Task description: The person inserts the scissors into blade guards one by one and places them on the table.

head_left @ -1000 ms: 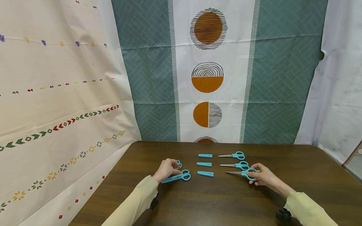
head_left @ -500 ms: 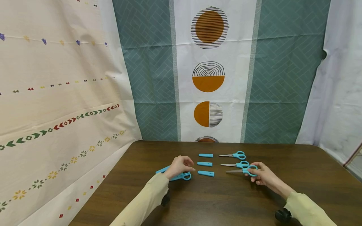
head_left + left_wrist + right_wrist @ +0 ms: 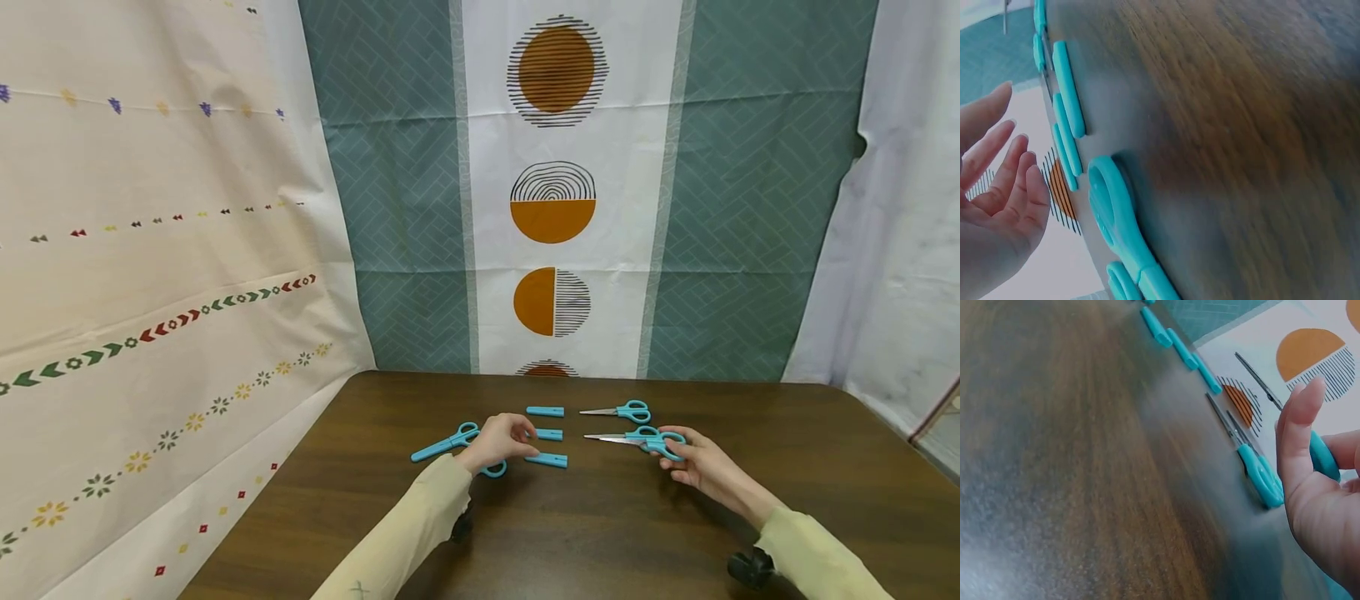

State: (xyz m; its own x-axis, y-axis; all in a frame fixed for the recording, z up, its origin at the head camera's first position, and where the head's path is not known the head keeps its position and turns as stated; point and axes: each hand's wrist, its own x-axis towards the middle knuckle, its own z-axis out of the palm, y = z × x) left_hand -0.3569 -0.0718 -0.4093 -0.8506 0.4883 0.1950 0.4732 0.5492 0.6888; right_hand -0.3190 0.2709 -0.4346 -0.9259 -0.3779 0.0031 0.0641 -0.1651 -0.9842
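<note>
My right hand (image 3: pixel 703 467) grips the light-blue handles of a pair of scissors (image 3: pixel 670 447), raised off the table. Its bare blades (image 3: pixel 1259 381) point away from the fingers in the right wrist view. Two more bare scissors, a far one (image 3: pixel 633 412) and a nearer one (image 3: pixel 1263 481), lie beyond it on the table. My left hand (image 3: pixel 497 442), fingers loosely bent and holding nothing, hovers beside the nearest blue blade cap (image 3: pixel 553 460). Behind that are a middle cap (image 3: pixel 553 435) and a far cap (image 3: pixel 545 412). Under the left hand, one capped pair of scissors (image 3: pixel 1125 219) is partly hidden.
Another capped pair of scissors (image 3: pixel 441 446) lies left of my left hand. The dark wooden table (image 3: pixel 600 542) reaches back to a patterned curtain (image 3: pixel 405 208), with a cream cloth (image 3: pixel 187 333) along the left side.
My left hand has moved right from the capped scissors toward the caps, letting the left pair show. The right hand still holds its scissors, now slightly higher and overlapping the pair behind.
</note>
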